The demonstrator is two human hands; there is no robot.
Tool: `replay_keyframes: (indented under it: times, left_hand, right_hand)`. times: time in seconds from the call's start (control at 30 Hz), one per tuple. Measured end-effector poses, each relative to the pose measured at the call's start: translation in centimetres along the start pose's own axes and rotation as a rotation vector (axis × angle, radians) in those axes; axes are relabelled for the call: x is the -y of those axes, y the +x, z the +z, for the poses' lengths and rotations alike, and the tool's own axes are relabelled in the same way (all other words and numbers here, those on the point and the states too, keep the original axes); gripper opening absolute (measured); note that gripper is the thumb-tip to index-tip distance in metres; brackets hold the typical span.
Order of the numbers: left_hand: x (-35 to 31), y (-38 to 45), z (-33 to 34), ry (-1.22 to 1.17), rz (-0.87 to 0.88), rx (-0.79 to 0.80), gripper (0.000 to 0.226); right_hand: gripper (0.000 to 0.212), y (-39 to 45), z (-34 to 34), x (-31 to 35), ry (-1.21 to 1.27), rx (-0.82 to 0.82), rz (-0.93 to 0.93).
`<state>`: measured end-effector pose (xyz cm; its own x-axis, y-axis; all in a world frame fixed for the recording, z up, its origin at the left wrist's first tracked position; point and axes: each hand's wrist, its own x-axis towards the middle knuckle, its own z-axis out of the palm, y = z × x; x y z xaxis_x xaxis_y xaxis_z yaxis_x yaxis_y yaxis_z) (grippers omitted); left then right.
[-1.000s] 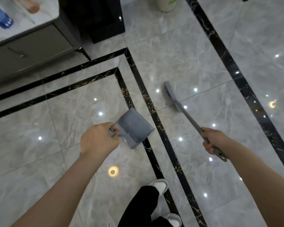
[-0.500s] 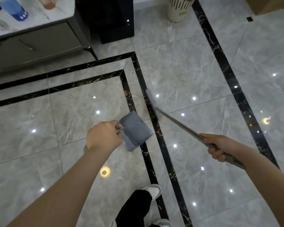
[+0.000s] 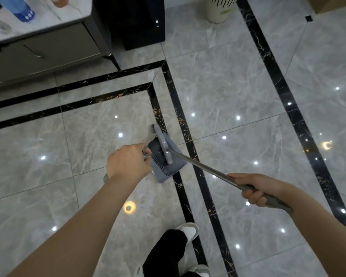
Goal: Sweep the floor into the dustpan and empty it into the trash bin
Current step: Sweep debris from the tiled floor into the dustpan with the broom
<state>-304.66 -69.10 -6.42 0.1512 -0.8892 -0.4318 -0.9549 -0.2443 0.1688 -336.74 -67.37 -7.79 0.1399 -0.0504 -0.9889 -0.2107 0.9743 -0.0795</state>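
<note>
Glossy marble floor (image 3: 228, 80) lies below as our left hand (image 3: 128, 163) clamps the raised dustpan (image 3: 164, 162) and our right hand (image 3: 252, 188) grips the broom (image 3: 163, 145), bristles seemingly inside it; tilting it could spill dust short of the trash bin (image 3: 221, 9).

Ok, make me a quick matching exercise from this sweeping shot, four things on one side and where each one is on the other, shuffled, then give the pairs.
Things:
1. dustpan
2. broom handle
3. blue bottle
4. striped bin

Places:
A. on the white cabinet top, top left
B. gripped in the right hand
C. on the floor at the top edge
D. held by the left hand

Pairs: 1-D, 2-B, 3-A, 4-C
</note>
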Motion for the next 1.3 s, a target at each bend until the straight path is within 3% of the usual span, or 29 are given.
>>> replay_keyframes:
  times: [0.23,0.4,0.57,0.8,1.03,1.3]
  left_hand:
    - [0.3,-0.1,0.4,-0.008,0.008,-0.004,0.017]
    - [0.3,-0.1,0.5,0.010,0.012,-0.014,0.016]
    - [0.1,-1.2,0.6,0.022,0.012,-0.008,0.014]
    - [-0.8,-5.7,2.1,-0.047,-0.015,0.052,0.016]
    - [1.7,-10.1,2.0,-0.165,-0.101,-0.065,0.016]
    - [8.4,-9.8,0.1,-0.236,-0.261,-0.190,0.019]
  right_hand:
    - [0.042,1.1,1.0,-0.3,-0.182,-0.297,-0.138]
    - [0.041,2.3,3.0,-2.2,-0.129,-0.100,-0.071]
    - [0.035,0.1,2.4,-3.9,0.113,0.005,-0.051]
    - [0.041,-4.0,0.7,-4.5,0.119,-0.122,-0.184]
    - [0.042,-6.3,1.3,-3.3,0.055,-0.231,-0.266]
    - [0.041,-4.3,7.3,0.0,-0.011,-0.320,-0.299]
